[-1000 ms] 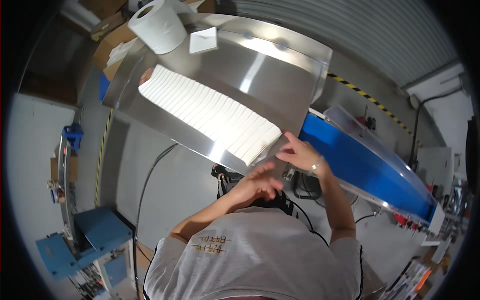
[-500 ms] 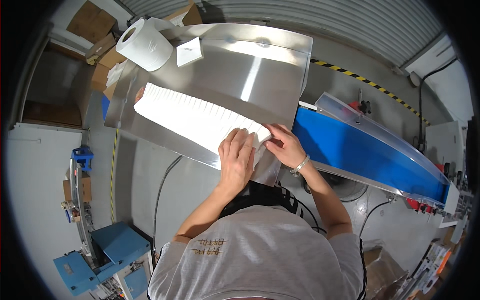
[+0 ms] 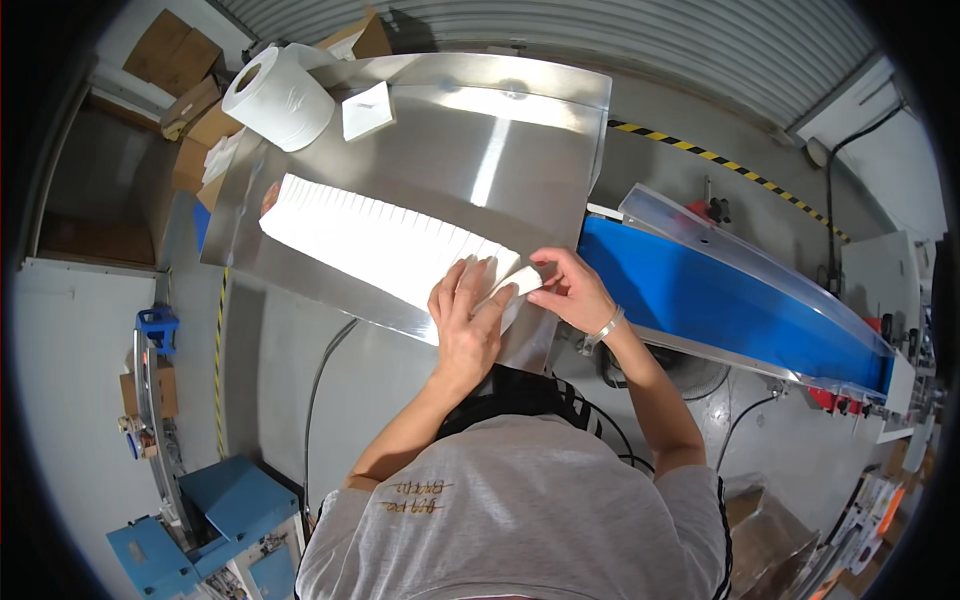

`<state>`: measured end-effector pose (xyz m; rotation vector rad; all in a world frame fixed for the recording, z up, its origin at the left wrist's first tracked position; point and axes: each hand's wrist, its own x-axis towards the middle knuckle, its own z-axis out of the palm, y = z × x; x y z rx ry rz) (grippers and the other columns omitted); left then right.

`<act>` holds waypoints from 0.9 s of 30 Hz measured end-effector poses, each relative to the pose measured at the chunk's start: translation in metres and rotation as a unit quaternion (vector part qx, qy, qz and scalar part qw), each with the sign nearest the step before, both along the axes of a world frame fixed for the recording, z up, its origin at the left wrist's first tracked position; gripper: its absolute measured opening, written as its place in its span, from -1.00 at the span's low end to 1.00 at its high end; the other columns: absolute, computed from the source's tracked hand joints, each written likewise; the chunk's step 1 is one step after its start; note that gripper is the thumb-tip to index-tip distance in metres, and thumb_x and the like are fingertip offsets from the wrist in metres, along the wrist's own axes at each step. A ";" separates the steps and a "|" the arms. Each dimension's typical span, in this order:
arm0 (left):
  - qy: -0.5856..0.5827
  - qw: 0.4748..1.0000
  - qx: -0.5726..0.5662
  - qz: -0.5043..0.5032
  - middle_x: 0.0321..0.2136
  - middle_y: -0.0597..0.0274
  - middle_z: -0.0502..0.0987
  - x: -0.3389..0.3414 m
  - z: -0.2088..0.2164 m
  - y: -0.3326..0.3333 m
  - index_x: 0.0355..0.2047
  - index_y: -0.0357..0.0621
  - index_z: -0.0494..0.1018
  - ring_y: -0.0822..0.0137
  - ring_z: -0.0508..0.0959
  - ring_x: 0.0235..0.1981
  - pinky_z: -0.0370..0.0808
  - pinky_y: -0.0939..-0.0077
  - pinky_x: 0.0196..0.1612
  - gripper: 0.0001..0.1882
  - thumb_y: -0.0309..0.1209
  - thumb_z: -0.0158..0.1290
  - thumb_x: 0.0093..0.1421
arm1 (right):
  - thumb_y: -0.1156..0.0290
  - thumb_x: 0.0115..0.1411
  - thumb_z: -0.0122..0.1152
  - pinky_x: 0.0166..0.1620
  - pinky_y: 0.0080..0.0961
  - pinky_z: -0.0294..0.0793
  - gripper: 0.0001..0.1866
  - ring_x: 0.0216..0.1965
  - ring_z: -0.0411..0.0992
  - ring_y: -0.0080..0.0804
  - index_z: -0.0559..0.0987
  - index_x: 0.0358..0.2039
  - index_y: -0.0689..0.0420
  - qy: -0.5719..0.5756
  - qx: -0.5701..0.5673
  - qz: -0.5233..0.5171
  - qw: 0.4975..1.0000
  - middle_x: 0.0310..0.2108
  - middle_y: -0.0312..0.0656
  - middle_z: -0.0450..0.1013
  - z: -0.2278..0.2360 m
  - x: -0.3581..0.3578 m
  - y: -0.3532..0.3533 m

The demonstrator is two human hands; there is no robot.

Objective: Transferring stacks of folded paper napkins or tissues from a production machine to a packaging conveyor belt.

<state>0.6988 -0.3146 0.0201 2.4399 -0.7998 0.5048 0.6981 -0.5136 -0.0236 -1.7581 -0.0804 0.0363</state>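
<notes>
A long row of flat white pieces (image 3: 375, 240), which look like folded tissue or pads stood on edge, lies slantwise on a metal table (image 3: 455, 165). My left hand (image 3: 466, 320) is bent over the row's near right end, its fingers gripping the pieces there. One white piece (image 3: 522, 281) at that end tilts away from the others. My right hand (image 3: 573, 290) pinches its right edge between thumb and fingers, while my left hand's fingertips touch its other side. At the row's far left end sits a small reddish-brown object (image 3: 270, 198), partly hidden.
Toward the back left of the table stand a big white roll (image 3: 285, 100) and a small white block (image 3: 368, 111). A blue conveyor belt (image 3: 720, 305) with a clear side guard (image 3: 760, 255) adjoins on the right. Cardboard boxes (image 3: 205, 130) are stacked at left; a cable (image 3: 318, 390) runs along the floor.
The end piece has tipped away from the row, its top now toward my right hand. My right hand has shifted slightly and pinches it. The whole view has moved a little.
</notes>
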 end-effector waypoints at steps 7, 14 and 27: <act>0.009 0.999 0.017 0.033 0.15 -0.12 0.25 0.002 0.002 0.006 -0.01 -0.14 0.46 -0.14 0.19 0.19 0.04 -0.03 0.18 -0.54 -0.33 0.19 0.05 | 0.34 0.12 0.31 -0.31 -0.65 0.38 -0.70 -0.39 0.33 -0.62 0.46 -0.19 0.16 -0.080 0.003 -0.041 0.996 -0.36 -0.30 0.38 -0.029 -0.015 -0.019; 0.008 1.000 -0.021 0.014 0.06 0.09 0.38 0.012 -0.005 0.011 -0.09 -0.16 0.51 0.00 0.31 0.10 0.20 0.11 0.11 -0.64 -0.60 0.13 0.05 | -0.03 0.24 0.08 -0.39 -0.47 0.34 -0.58 -0.48 0.36 -0.26 0.41 -0.30 0.14 0.083 -0.152 -0.478 0.861 -0.50 -0.12 0.41 -0.149 -0.057 -0.178; 0.006 0.998 -0.043 -0.043 0.04 0.08 0.40 0.016 -0.008 0.023 -0.18 -0.10 0.57 -0.04 0.30 0.11 0.18 0.06 0.12 -0.63 -0.66 0.10 -0.03 | 0.46 -0.02 0.39 -0.04 -0.43 0.43 -0.49 -0.03 0.38 -0.38 0.46 -0.01 0.07 -0.020 -0.093 -0.053 0.994 -0.04 -0.19 0.40 0.013 -0.011 -0.007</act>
